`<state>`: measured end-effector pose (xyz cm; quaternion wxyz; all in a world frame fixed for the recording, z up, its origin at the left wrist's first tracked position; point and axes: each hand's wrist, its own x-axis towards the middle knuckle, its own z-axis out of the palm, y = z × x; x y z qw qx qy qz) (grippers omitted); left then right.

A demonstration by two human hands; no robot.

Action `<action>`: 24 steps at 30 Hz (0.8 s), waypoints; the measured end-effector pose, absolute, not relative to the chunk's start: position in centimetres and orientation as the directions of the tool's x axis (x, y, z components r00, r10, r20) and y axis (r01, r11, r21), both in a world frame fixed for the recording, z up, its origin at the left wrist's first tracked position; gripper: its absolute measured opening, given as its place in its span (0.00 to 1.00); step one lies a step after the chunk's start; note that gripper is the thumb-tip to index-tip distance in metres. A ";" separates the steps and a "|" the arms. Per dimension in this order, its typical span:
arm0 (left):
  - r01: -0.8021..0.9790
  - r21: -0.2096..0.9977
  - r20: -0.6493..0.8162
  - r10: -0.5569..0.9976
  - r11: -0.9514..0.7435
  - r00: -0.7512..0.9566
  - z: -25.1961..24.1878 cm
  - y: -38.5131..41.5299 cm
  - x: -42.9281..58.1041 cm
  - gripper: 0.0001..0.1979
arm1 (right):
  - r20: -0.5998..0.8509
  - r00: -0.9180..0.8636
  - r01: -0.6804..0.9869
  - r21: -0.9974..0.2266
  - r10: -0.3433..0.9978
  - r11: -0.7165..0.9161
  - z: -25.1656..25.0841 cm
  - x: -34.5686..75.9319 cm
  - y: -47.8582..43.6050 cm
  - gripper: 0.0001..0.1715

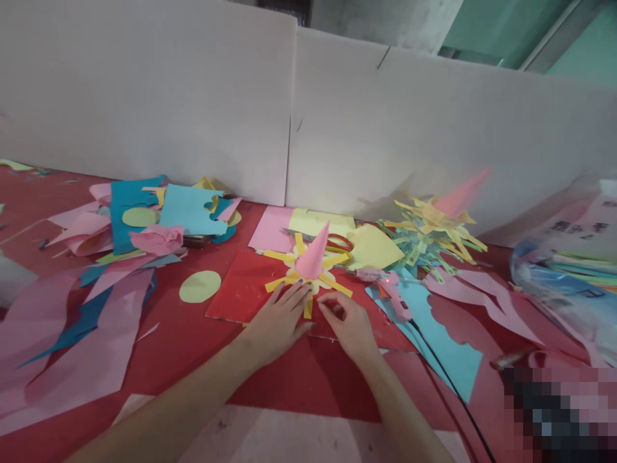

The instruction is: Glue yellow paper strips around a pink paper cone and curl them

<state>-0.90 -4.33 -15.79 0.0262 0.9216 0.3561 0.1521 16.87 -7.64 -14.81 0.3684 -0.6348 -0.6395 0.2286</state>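
Two bare forearms (193,392) reach over the near edge of the red table (328,392) toward a pink paper cone (312,254), which stands amid yellow strips (308,310) around the table's middle. Its long axis runs upward, the tip leaning slightly toward the right edge; the strips splay outward, one pointing at the near edge. All this rests on a red board (231,289), with the cone just beyond the fingers. Left hand (277,321): fingers outstretched, slightly apart, laid over the near-left strips. Right hand (351,321): thumb and forefinger curled close together beside the near strip; whether they pinch anything, I cannot tell. Farther right lies a pink glue gun (395,298), and near the far edge a second pink cone (460,198) tilts rightward. By the right edge, a plastic bag (583,212) bears dark printed characters, too blurred to read
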 end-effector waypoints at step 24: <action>0.634 0.252 0.231 0.682 -0.731 0.694 -15.2 -4.1 -1.3 0.24 | 0.312 0.302 0.608 -0.791 0.901 0.070 -15.1 17.2 -7.6 0.11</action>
